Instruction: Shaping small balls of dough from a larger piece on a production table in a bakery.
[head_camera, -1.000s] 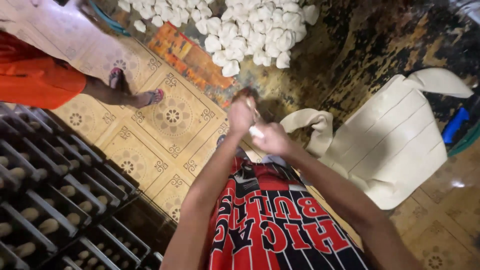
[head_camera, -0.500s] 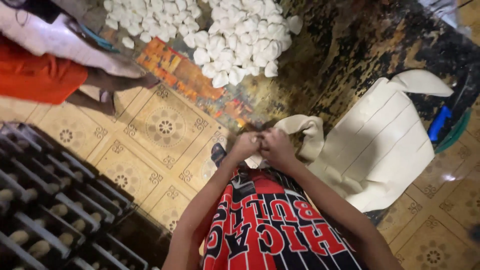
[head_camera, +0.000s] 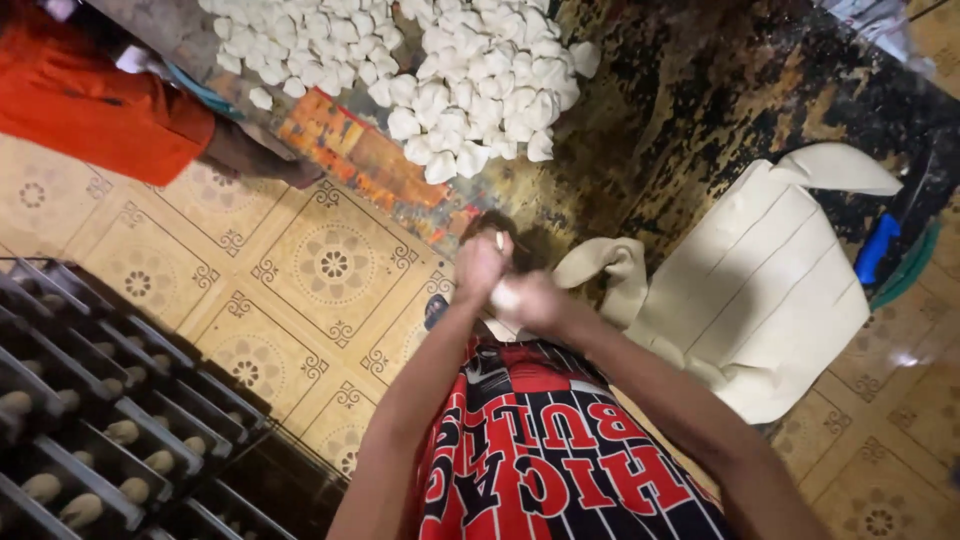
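1. Left hand (head_camera: 480, 265) of ours is curled shut around a small piece of dough (head_camera: 499, 240), of which only a pale sliver shows above the knuckles.
2. Our right hand (head_camera: 525, 300) presses against the left, fingers folded over the same piece, so the 2 hands are together and clamped on it, just above our red, black and white striped shorts (head_camera: 545, 450).
3. We hold this piece over the near edge of the dark, worn worktop (head_camera: 720, 90), beside a narrow dough strip (head_camera: 605, 265) that hangs off the big sheet.
4. That cream dough sheet (head_camera: 770, 290) lies to our right, scored with parallel lines and curling up at its far corner; most of it is uncut, which we judge to be the work left.
5. At the far end of the worktop sits a pile of shaped white pieces (head_camera: 470, 70), many dozens of them, which we take as the part already done.
6. We cannot tell whether the piece in our hands is finished, since our fingers hide its shape.
7. Another person in an orange garment (head_camera: 90, 100) stands to the left on the patterned tile floor (head_camera: 330, 265).
8. A dark metal rack (head_camera: 110, 430) at lower left holds rows of pale lumps.
9. A blue tool (head_camera: 880, 248) lies at the right edge.
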